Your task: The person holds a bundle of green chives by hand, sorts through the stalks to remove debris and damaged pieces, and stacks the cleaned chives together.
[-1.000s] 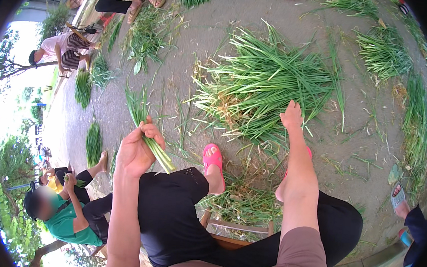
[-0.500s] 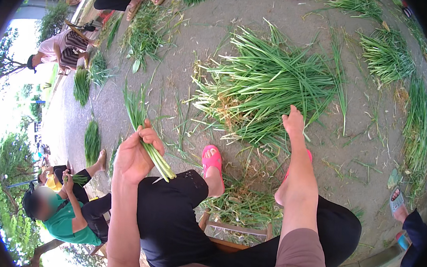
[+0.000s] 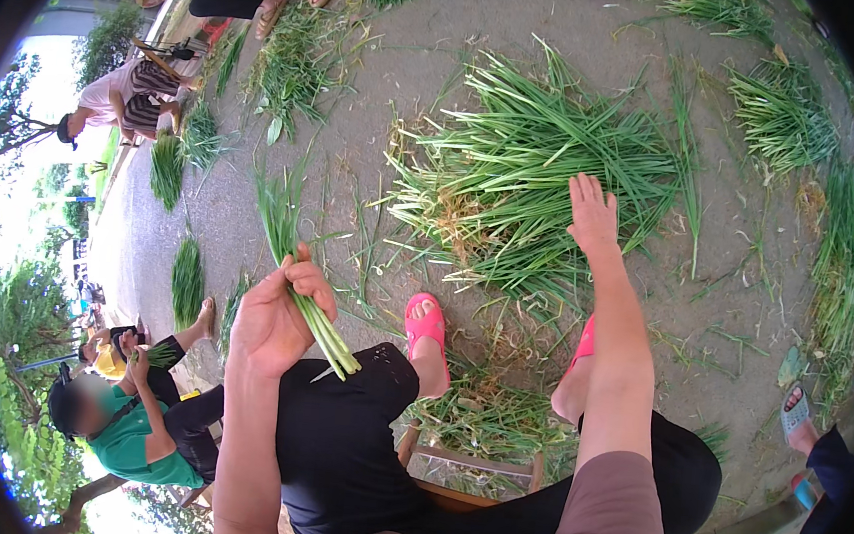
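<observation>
A small bunch of long green chives (image 3: 326, 334) is wrapped in the closed fingers of my left hand (image 3: 277, 321), over my left knee. Its pale stem ends point toward me and the leaves fan out away. A thin pale pointed tip (image 3: 322, 374) shows beside the stems; what it belongs to is hidden. On the ground ahead lies a large loose pile of chives (image 3: 535, 165). My right hand (image 3: 595, 215) is over the pile's near right side, palm down, fingers stretched out and holding nothing. Whether it touches the leaves I cannot tell.
Leaf trimmings (image 3: 485, 417) litter the ground around my pink sandals (image 3: 425, 319) and a low wooden stool (image 3: 472, 458). Smaller chive heaps lie left and right, such as one heap (image 3: 782, 119) at far right. A seated person in green (image 3: 138, 435) works at left.
My right hand has moved slightly away from me over the pile, and its fingers have spread from a bent, pointing shape. My left hand keeps its bunch, nearly unmoved.
</observation>
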A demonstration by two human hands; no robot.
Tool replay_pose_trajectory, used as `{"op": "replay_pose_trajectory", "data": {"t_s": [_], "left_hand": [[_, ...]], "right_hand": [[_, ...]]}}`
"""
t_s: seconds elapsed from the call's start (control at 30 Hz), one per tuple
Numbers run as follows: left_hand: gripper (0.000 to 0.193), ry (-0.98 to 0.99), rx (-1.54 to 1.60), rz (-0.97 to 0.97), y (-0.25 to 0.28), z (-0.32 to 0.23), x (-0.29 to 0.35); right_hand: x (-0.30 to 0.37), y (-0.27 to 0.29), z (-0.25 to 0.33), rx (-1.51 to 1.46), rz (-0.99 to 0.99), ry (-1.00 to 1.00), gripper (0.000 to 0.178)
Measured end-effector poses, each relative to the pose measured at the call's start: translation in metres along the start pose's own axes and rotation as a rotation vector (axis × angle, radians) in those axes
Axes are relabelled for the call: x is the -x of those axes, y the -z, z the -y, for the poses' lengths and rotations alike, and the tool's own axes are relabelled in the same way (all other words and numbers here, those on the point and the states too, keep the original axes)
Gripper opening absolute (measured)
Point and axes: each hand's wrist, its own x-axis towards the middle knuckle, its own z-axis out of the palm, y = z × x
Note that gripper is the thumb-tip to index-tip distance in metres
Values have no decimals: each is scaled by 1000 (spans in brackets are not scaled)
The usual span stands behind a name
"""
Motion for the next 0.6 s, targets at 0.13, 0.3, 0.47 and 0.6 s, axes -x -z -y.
{"op": "replay_pose_trajectory", "data": {"t_s": [0.13,0.3,0.47,0.6], "left_hand": [[20,6,15,-21,0,1,0],[21,1,25,-40,-3,3,-1],[21,3,7,-32,-5,3,-3],[21,13,15,-31,-3,2,-5]], "right_hand": [[-2,3,11,99,165,5,98],[-8,-8,7,183,207,-152,116],[-14,-24,1,87,171,-141,98],[0,-12,1,0,147,-33,105]]}}
